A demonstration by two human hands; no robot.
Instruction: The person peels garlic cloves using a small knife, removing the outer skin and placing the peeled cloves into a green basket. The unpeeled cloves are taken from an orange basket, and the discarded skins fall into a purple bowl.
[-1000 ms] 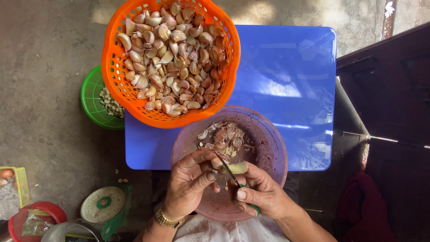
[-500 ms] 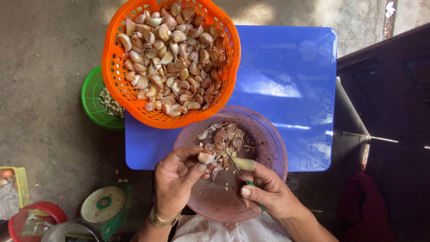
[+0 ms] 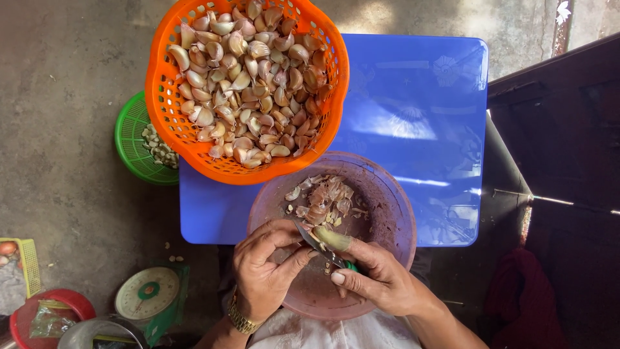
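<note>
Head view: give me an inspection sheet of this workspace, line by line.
Surface: blue plastic table on a concrete floor.
Job's things: garlic clove and small knife over a pink bowl of peelings; orange basket full of unpeeled cloves.
Clutter: green basket of peeled cloves, weighing scale, red container.
Grippers: left hand at the clove; right hand holds the knife.
Cables: nothing seen.
Surroundings: dark wooden furniture, red cloth.

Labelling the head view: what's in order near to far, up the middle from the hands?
Left hand and right hand with small knife → pinkish bowl of garlic skins → orange basket of garlic cloves.
</note>
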